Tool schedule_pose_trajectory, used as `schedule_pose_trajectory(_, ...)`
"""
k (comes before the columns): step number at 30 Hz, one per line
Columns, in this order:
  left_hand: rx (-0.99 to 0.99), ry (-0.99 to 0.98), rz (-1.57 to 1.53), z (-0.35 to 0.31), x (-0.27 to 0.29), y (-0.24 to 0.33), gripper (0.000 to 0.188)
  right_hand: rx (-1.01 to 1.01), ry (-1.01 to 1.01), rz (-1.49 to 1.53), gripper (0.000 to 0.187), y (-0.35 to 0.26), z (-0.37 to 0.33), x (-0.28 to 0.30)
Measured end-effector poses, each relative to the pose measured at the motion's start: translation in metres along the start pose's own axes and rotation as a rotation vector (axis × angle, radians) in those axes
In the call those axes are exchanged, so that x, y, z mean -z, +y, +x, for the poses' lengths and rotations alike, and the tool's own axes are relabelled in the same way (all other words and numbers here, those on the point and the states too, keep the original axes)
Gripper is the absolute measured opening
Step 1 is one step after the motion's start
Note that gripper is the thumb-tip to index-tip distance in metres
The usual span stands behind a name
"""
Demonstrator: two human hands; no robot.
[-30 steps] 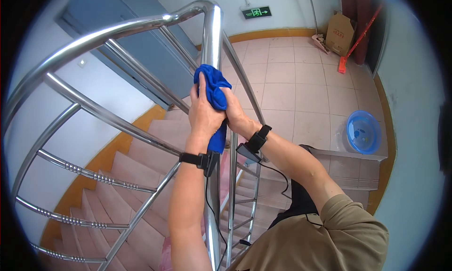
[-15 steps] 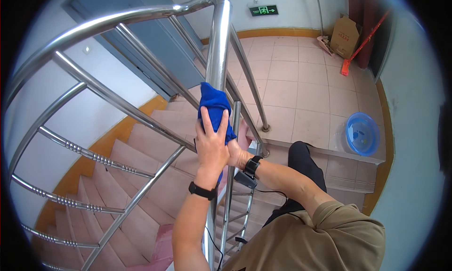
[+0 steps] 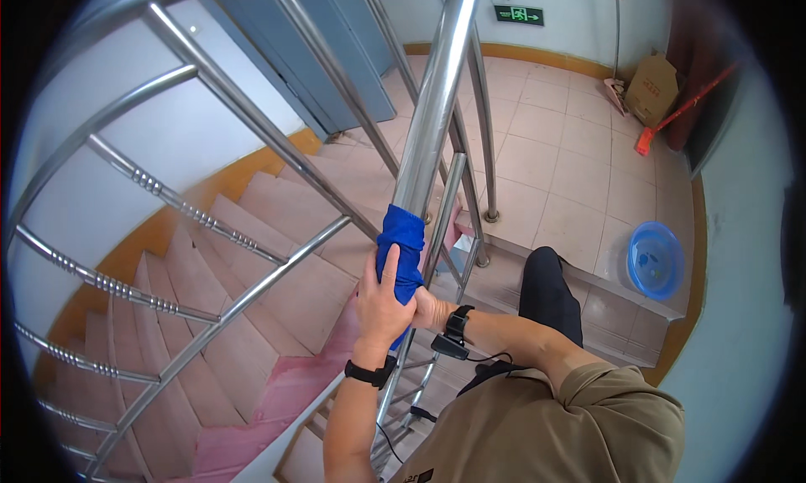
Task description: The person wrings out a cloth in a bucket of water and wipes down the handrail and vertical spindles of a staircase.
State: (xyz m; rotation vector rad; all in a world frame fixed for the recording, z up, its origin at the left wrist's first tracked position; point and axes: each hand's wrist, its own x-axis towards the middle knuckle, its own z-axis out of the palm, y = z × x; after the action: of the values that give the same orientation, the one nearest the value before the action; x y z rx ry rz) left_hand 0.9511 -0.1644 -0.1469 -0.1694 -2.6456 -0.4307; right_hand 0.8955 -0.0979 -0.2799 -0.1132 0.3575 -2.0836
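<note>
Both hands, left hand [image 3: 382,302] and right hand [image 3: 426,308], grip pressed around a blue cloth [image 3: 400,248] on the steel post [image 3: 432,113], mid-wipe; the post below the grip likely needs wiping next

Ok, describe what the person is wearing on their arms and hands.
Both hands are bare, with no gloves. The left hand has a black band around its wrist. The right hand has a black strap at the wrist with a small black unit clipped under it, and a thin black cable runs back from that. Forearms are uncovered; a short khaki sleeve shows on the right upper arm.
</note>
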Motion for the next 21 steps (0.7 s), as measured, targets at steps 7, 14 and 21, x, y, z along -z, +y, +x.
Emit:
schedule_pose_trajectory(7, 0.142, -0.036, -0.191, -0.032, 0.009, -0.013, 0.094, -0.115, 0.064, -0.042, 0.060, 0.019, -0.023, -0.008)
schedule_pose_trajectory(14, 0.248, -0.079, -0.469, -0.073, 0.019, -0.047, 0.093, -0.119, 0.049, -0.127, 0.065, 0.034, -0.055, -0.014)
schedule_pose_trajectory(21, 0.583, -0.327, -0.815, -0.148, 0.005, -0.108, 0.086, 0.154, 0.189, -0.716, 0.061, 0.022, -0.071, -0.035)
